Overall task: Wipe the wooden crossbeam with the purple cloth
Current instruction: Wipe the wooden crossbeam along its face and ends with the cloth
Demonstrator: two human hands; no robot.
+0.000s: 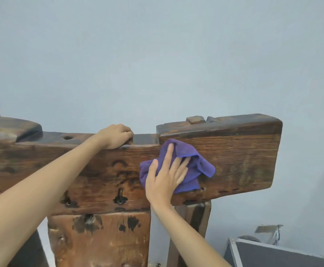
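A thick, dark, worn wooden crossbeam point(240, 160) runs across the view at chest height, with holes and dark stains in its front face. My right hand point(163, 180) lies flat, fingers spread, pressing a crumpled purple cloth point(199, 166) against the front face, right of the middle. A fold of the cloth covers my fingertips. My left hand point(116, 136) curls over the beam's top edge in its lower middle notch, gripping the wood.
A broad wooden post point(99, 239) and a narrower one point(195, 214) hold the beam up from below. A plain pale blue wall point(157, 54) stands right behind. A dark case with metal edging point(272, 255) sits low at the right.
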